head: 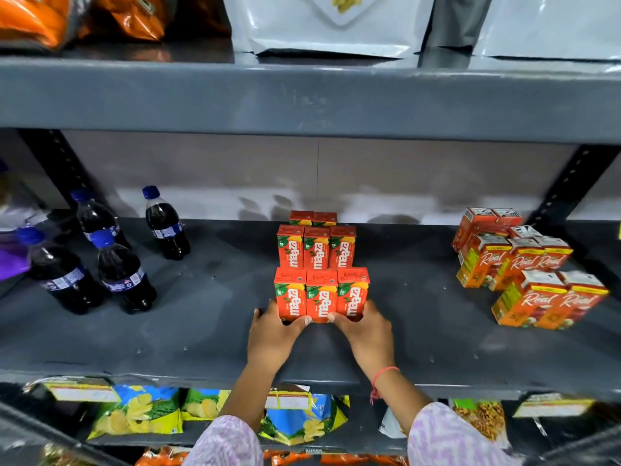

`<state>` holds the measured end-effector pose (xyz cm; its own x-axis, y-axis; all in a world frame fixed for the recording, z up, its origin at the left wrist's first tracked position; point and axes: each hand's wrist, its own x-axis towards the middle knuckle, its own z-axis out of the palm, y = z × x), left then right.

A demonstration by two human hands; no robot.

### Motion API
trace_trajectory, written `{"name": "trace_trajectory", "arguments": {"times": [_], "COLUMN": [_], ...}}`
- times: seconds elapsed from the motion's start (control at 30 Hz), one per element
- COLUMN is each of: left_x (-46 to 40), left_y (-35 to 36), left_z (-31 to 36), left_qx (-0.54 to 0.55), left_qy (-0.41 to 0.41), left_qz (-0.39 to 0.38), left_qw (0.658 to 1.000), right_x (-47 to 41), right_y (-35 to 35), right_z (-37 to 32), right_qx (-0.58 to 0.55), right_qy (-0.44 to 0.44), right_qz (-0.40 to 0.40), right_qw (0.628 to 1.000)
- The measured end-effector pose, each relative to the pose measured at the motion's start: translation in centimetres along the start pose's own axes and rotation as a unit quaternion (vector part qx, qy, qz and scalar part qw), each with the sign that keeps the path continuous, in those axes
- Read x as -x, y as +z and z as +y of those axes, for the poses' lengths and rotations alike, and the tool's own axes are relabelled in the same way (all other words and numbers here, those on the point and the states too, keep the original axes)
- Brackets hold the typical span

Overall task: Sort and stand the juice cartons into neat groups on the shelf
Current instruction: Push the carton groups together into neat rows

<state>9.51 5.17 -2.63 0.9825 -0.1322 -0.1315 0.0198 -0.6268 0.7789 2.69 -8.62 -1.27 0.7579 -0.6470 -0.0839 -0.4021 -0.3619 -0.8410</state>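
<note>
Red-orange mango juice cartons stand upright in rows at the middle of the dark shelf [208, 317]: a front row of three [322, 292], a second row of three [316, 247], and two more behind [313, 217]. My left hand [274, 334] presses the front row's left end, thumb on the carton bases. My right hand [364, 331] clasps the row's right end the same way. A separate group of orange-and-white juice cartons [524, 267] stands at the right of the shelf, some turned at angles.
Several dark cola bottles [117, 264] with blue caps stand at the shelf's left. The shelf above [302, 99] hangs low over the cartons and carries snack bags. Chip packets [141, 412] fill the shelf below. Black uprights frame both back corners.
</note>
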Motion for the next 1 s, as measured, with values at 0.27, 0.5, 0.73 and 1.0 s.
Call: {"name": "trace_trajectory", "arguments": {"times": [0.27, 0.5, 0.73, 1.0], "left_x": [2.5, 3.7, 11.3, 15.5], "left_y": [-0.9, -0.9, 5.6, 17.7], "left_z": [-1.8, -1.5, 3.4, 12.1], "left_qx": [-0.005, 0.044, -0.131, -0.071], "left_qy": [0.024, 0.037, 0.206, 0.205], "left_qz": [0.018, 0.072, 0.219, 0.043], "left_qw": [1.000, 0.996, 0.945, 0.975], "right_x": [3.6, 3.0, 2.1, 0.0], "right_y": [0.6, -2.1, -12.5, -25.2], "right_z": [0.7, 1.8, 8.0, 16.6], "right_qx": [0.029, -0.005, -0.035, -0.087], "right_qy": [-0.011, -0.023, -0.036, -0.016], "right_qz": [0.011, -0.097, -0.118, 0.072], "right_qw": [0.999, 0.995, 0.992, 0.993]}}
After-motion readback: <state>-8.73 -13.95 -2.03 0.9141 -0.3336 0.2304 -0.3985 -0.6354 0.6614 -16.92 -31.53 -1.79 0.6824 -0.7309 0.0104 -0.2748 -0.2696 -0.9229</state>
